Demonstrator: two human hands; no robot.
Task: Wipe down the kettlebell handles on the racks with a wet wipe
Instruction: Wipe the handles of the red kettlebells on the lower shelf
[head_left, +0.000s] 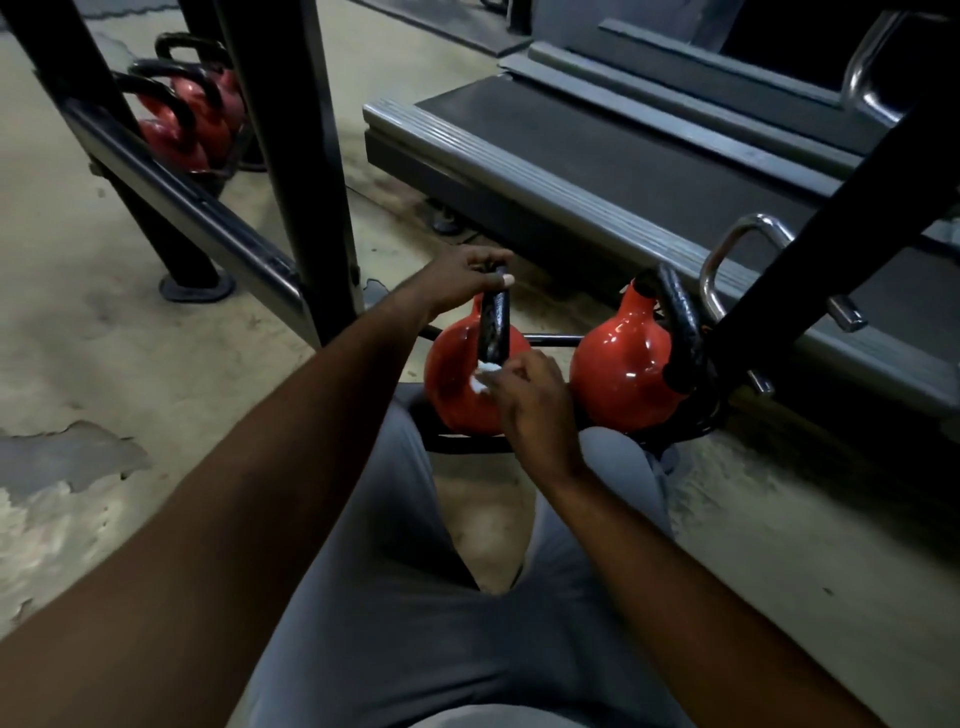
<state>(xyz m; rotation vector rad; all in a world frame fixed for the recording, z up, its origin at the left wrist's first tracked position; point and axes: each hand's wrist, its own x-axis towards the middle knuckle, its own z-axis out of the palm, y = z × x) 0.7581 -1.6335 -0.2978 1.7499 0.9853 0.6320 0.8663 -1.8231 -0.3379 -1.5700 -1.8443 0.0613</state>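
Two red kettlebells sit on a low black rack in front of my knees. My left hand (470, 278) grips the far end of the black handle (493, 330) of the left kettlebell (452, 384). My right hand (530, 400) pinches a white wet wipe (483, 375) against the near end of that handle. The right kettlebell (618, 364) stands beside it, its black handle (678, 322) untouched.
A treadmill deck (597, 166) runs along the far right. Black rack posts (306, 156) rise at the left, with a rail and several more red kettlebells (192, 119) behind them. A chrome handle (727, 260) sits by the right post. Concrete floor lies to the left.
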